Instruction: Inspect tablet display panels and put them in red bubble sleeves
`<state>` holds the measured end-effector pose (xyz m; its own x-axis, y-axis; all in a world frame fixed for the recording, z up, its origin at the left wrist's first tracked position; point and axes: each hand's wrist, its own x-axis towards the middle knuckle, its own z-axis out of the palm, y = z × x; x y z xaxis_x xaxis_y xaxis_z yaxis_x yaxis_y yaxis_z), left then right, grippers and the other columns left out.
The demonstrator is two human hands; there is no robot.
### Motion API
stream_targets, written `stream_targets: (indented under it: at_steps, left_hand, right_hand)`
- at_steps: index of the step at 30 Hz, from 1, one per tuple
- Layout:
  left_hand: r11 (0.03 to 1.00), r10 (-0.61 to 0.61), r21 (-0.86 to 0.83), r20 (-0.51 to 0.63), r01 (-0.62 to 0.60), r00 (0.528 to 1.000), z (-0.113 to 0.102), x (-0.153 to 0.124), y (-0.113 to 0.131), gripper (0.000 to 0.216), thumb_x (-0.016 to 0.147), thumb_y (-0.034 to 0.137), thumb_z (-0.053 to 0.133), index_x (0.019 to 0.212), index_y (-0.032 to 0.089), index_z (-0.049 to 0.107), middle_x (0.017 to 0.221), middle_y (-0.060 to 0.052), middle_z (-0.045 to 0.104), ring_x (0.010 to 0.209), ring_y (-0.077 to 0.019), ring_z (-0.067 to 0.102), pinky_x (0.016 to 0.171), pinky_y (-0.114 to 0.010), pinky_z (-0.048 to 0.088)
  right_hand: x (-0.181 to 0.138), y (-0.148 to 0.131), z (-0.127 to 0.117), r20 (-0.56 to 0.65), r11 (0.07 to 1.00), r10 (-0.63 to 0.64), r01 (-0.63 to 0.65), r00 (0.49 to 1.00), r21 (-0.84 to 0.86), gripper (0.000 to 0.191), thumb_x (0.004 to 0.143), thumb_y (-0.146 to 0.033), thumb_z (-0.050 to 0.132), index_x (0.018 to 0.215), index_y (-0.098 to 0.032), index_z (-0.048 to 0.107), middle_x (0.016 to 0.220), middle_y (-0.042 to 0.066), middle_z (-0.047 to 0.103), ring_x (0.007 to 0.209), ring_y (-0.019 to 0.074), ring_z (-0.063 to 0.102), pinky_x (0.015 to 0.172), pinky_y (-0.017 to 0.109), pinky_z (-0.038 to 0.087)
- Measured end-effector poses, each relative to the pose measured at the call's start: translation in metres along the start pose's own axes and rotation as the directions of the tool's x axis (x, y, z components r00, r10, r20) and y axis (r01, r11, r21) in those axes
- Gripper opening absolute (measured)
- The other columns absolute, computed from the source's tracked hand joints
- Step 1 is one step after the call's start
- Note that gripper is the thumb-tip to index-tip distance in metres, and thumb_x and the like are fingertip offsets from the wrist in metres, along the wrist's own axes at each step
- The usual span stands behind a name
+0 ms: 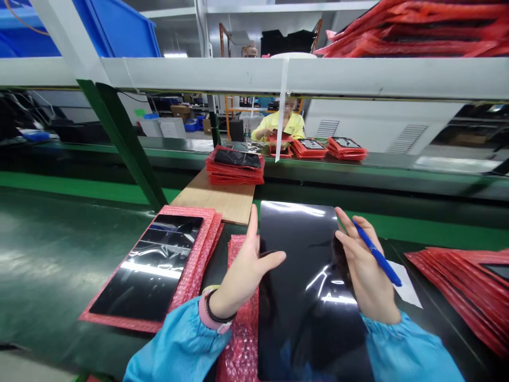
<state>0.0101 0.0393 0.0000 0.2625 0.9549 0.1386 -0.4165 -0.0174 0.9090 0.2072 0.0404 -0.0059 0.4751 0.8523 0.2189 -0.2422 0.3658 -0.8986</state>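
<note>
A glossy black panel is held up between both hands over the green bench. My left hand grips its left edge, fingers behind it and thumb across the front. My right hand holds the right edge and also carries a blue pen between its fingers. Under the panel lies a red bubble-wrap bag. To the left, another black panel rests on a pile of red bubble-wrap bags.
Red bags lie stacked at the right, beside a white paper. A wooden board bridges to the far belt, where a stack of red bags with a panel sits. A person in yellow works opposite. A shelf rail runs overhead.
</note>
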Motion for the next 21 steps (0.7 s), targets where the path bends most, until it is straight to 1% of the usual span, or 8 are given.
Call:
stream_targets:
  at_steps: [4, 6, 7, 9, 12, 14, 17, 21]
  left_hand:
    - [0.999, -0.041, -0.015, -0.178, 0.039, 0.983, -0.018, 0.003, -0.024, 0.074, 0.073, 0.022, 0.073, 0.142, 0.028, 0.045, 0.145, -0.003, 0.050, 0.140, -0.0249, 0.035, 0.117, -0.036, 0.024]
    - [0.994, -0.112, -0.015, -0.271, 0.112, 0.956, -0.033, 0.002, -0.037, 0.062, 0.071, 0.026, 0.075, 0.131, 0.024, 0.058, 0.138, -0.007, 0.057, 0.137, -0.0279, 0.041, 0.115, -0.040, 0.027]
    - [0.990, -0.136, -0.010, -0.314, 0.140, 0.940, -0.042, 0.001, -0.043, 0.056, 0.071, 0.027, 0.075, 0.126, 0.023, 0.062, 0.135, -0.008, 0.059, 0.136, -0.0285, 0.041, 0.115, -0.041, 0.027]
    - [0.983, -0.167, 0.008, -0.380, 0.184, 0.910, -0.060, 0.000, -0.057, 0.047, 0.071, 0.028, 0.076, 0.117, 0.022, 0.067, 0.132, -0.009, 0.062, 0.138, -0.0284, 0.039, 0.117, -0.041, 0.023]
    - [0.965, -0.214, 0.040, -0.451, 0.260, 0.866, -0.082, -0.003, -0.077, 0.037, 0.070, 0.029, 0.077, 0.106, 0.020, 0.071, 0.128, -0.011, 0.064, 0.139, -0.0299, 0.037, 0.117, -0.044, 0.020]
    - [0.951, -0.234, 0.070, -0.473, 0.302, 0.850, -0.089, -0.004, -0.085, 0.034, 0.072, 0.029, 0.076, 0.103, 0.018, 0.071, 0.129, -0.013, 0.063, 0.139, -0.0309, 0.036, 0.117, -0.046, 0.020]
    - [0.943, -0.207, 0.146, -0.445, 0.299, 0.871, -0.089, -0.006, -0.091, 0.033, 0.077, 0.029, 0.070, 0.108, 0.017, 0.068, 0.134, -0.011, 0.060, 0.140, -0.0285, 0.036, 0.117, -0.042, 0.022]
    - [0.931, -0.121, 0.281, -0.367, 0.234, 0.922, -0.083, -0.009, -0.093, 0.043, 0.078, 0.031, 0.069, 0.119, 0.019, 0.062, 0.139, -0.008, 0.055, 0.140, -0.0265, 0.034, 0.117, -0.036, 0.020]
  right_hand:
    - [0.001, 0.022, -0.007, 0.048, 0.995, -0.092, 0.093, 0.995, -0.020, 0.026, 0.078, -0.029, 0.070, 0.098, -0.028, 0.053, 0.128, 0.006, 0.065, 0.130, 0.0231, 0.050, 0.110, 0.046, 0.036]
    - [0.010, 0.038, -0.021, 0.088, 0.973, -0.152, 0.165, 0.984, -0.159, 0.022, 0.083, -0.037, 0.065, 0.098, -0.027, 0.052, 0.128, 0.008, 0.065, 0.129, 0.0240, 0.051, 0.108, 0.046, 0.039]
    - [0.016, 0.046, -0.031, 0.114, 0.936, -0.167, 0.194, 0.979, -0.294, 0.024, 0.084, -0.042, 0.062, 0.100, -0.027, 0.052, 0.127, 0.009, 0.065, 0.127, 0.0236, 0.054, 0.107, 0.046, 0.039]
    - [0.028, 0.060, -0.055, 0.112, 0.902, -0.143, 0.176, 0.983, -0.394, 0.032, 0.078, -0.047, 0.067, 0.099, -0.025, 0.054, 0.124, 0.011, 0.067, 0.123, 0.0267, 0.057, 0.109, 0.048, 0.036]
    - [0.037, 0.071, -0.088, 0.184, 0.856, -0.008, 0.102, 0.983, -0.508, 0.043, 0.066, -0.058, 0.073, 0.088, -0.022, 0.062, 0.101, 0.013, 0.075, 0.102, 0.0326, 0.068, 0.098, 0.052, 0.045]
    - [0.035, 0.071, -0.102, 0.264, 0.820, 0.106, 0.066, 0.959, -0.569, 0.042, 0.066, -0.058, 0.073, 0.083, -0.021, 0.068, 0.089, 0.012, 0.077, 0.088, 0.0316, 0.072, 0.088, 0.049, 0.052]
    - [0.027, 0.065, -0.110, 0.354, 0.789, 0.211, 0.055, 0.911, -0.612, 0.039, 0.077, -0.056, 0.065, 0.092, -0.020, 0.070, 0.092, 0.010, 0.077, 0.090, 0.0285, 0.072, 0.084, 0.043, 0.055]
    - [0.022, 0.064, -0.109, 0.388, 0.757, 0.223, 0.091, 0.894, -0.646, 0.036, 0.082, -0.052, 0.060, 0.093, -0.019, 0.070, 0.093, 0.010, 0.077, 0.093, 0.0282, 0.072, 0.085, 0.041, 0.054]
